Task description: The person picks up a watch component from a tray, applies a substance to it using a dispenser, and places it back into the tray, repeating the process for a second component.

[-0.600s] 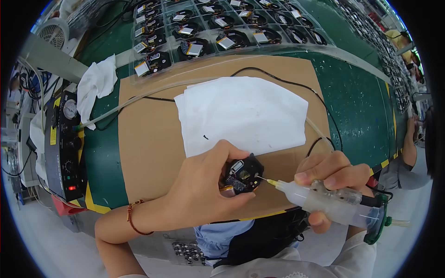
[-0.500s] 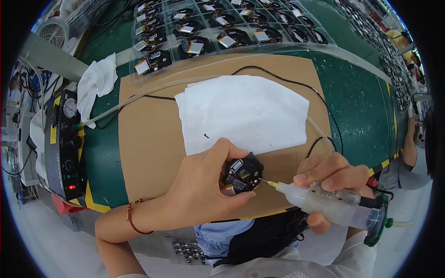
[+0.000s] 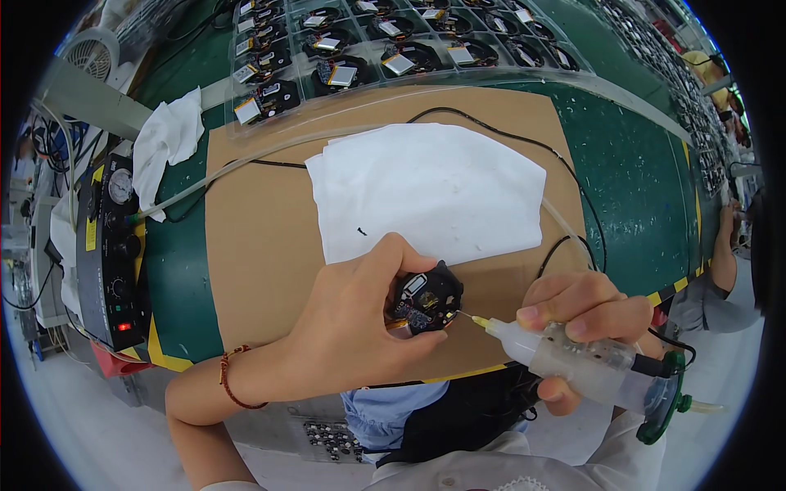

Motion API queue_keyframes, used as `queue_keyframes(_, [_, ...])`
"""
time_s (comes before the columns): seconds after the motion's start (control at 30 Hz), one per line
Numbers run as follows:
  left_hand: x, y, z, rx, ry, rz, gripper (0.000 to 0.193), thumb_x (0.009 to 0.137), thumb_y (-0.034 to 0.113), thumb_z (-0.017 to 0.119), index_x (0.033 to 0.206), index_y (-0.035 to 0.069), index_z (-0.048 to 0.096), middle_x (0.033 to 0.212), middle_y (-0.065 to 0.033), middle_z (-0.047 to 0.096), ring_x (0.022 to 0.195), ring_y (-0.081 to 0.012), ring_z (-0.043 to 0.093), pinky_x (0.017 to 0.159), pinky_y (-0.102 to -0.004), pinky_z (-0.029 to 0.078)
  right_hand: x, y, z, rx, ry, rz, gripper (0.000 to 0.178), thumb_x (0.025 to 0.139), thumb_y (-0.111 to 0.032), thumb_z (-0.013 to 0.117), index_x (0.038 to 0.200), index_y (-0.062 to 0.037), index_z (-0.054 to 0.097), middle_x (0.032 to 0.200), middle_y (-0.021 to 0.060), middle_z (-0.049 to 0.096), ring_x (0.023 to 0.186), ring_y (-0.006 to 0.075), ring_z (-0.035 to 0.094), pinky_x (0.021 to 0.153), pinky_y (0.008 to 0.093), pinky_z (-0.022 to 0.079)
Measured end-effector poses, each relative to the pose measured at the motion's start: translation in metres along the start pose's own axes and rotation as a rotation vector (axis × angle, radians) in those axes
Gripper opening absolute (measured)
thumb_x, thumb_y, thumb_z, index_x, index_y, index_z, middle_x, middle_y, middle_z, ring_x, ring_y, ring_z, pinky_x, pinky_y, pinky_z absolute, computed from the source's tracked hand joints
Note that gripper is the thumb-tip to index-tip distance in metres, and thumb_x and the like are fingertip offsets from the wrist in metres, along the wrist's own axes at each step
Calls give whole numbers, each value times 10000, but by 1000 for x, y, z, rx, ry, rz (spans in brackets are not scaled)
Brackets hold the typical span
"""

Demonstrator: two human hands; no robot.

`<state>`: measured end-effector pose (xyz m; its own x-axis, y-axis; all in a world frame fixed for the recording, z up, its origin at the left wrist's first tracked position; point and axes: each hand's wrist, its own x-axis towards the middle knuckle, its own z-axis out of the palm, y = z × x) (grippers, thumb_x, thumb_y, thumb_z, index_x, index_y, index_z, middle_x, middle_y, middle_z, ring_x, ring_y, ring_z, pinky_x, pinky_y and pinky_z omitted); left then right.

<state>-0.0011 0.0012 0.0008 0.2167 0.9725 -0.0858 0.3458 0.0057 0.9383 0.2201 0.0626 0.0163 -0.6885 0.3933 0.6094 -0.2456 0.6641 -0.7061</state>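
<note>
Between the thumb and fingers of my left hand (image 3: 352, 315) is a small round black electronic module (image 3: 430, 299) with a circuit board and a silvery part facing up. Part of its edge is hidden behind my fingers. My right hand (image 3: 585, 319) is wrapped round a translucent dispensing syringe (image 3: 565, 364) with a yellow needle hub and a green cap. The thin needle tip points left and meets, or almost meets, the module's right edge; I cannot tell whether it touches. Just beyond the module lies a folded white cloth (image 3: 434, 192) with a small black scrap on it.
Brown cardboard (image 3: 262, 262) covers the green bench (image 3: 626, 188). At the far side stands a clear compartment tray (image 3: 368, 80) of similar modules. A black dispenser controller (image 3: 115, 254) with a gauge sits left, its hose (image 3: 246, 161) crossing the cardboard. A person (image 3: 725, 262) is at the right.
The view has shifted slightly. The module appears turned a little in my left hand, and the needle stays at its right edge. Both hands keep their grips.
</note>
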Motion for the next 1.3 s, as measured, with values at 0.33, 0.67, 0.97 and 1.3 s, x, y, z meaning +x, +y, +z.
queue_keyframes(0.33, [0, 6, -4, 40, -105, -90, 514, 665, 41, 780, 1049, 2, 439, 879, -82, 632, 781, -72, 605, 646, -213, 512, -3, -3, -3, 18, 55, 49, 511, 703, -259, 763, 944, -59, 359, 809, 157, 539, 658, 189, 542, 568, 327, 514])
queue_keyframes(0.67, [1, 6, -3, 39, -97, -62, 515, 655, 69, 795, 1035, 1, 454, 836, -71, 639, 724, -53, 597, 565, -184, 475, 4, 1, 8, 41, 137, -39, 392, 676, -207, 756, 824, 28, 480, 682, 145, 535, 518, 237, 569, 424, 290, 463])
queue_keyframes(0.97, [-1, -2, 2, 11, 9, 0, 441, 620, 125, 745, 961, 6, 491, 675, -111, 577, 567, -218, 605, 513, -287, 471, -3, 16, 19, 44, 55, -9, 426, 678, -194, 743, 913, 5, 449, 635, 88, 496, 476, 200, 530, 388, 280, 447])
queue_keyframes(1.3, [0, 3, -1, 55, -54, -25, 502, 636, 53, 797, 1020, -9, 479, 808, -58, 627, 701, -42, 579, 547, -182, 464, -3, 14, 18, 21, 66, 12, 446, 659, -197, 753, 928, -6, 453, 635, 87, 499, 469, 202, 528, 381, 282, 434])
